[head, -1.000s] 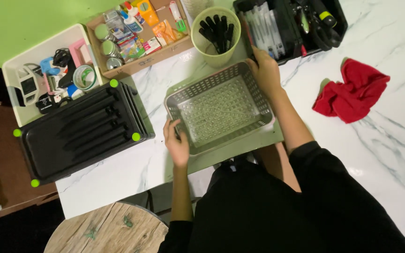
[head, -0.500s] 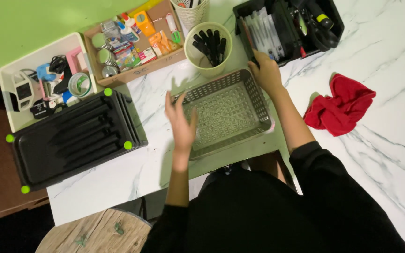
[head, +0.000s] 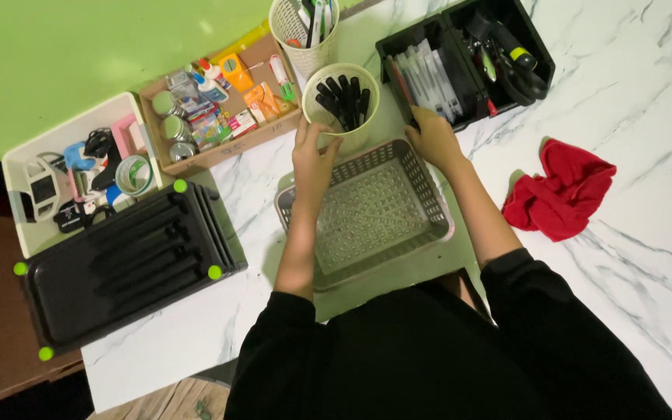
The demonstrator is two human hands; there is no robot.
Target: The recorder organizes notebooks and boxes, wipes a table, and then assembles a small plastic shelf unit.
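An empty grey perforated plastic basket (head: 432, 204) lies on the marble table right in front of me. My right hand (head: 433, 140) grips its far right corner. Reaching over the basket's far left side, my left hand (head: 313, 159) has its fingers spread against the near left side of a pale green cup (head: 366, 123) that holds several black markers. Nothing is in the left hand. The cup stands just beyond the basket's far rim.
A cardboard box of small stationery (head: 219, 93) and a white tray of odds and ends (head: 71, 171) sit at the left. Black trays (head: 126, 264) are stacked near the left edge. A white mesh pen cup (head: 305, 35), a black organiser (head: 460, 62) and a red cloth (head: 561, 194) lie around.
My left hand left the basket's near left rim and travelled across the basket to the green cup. The right hand stayed on the far right corner.
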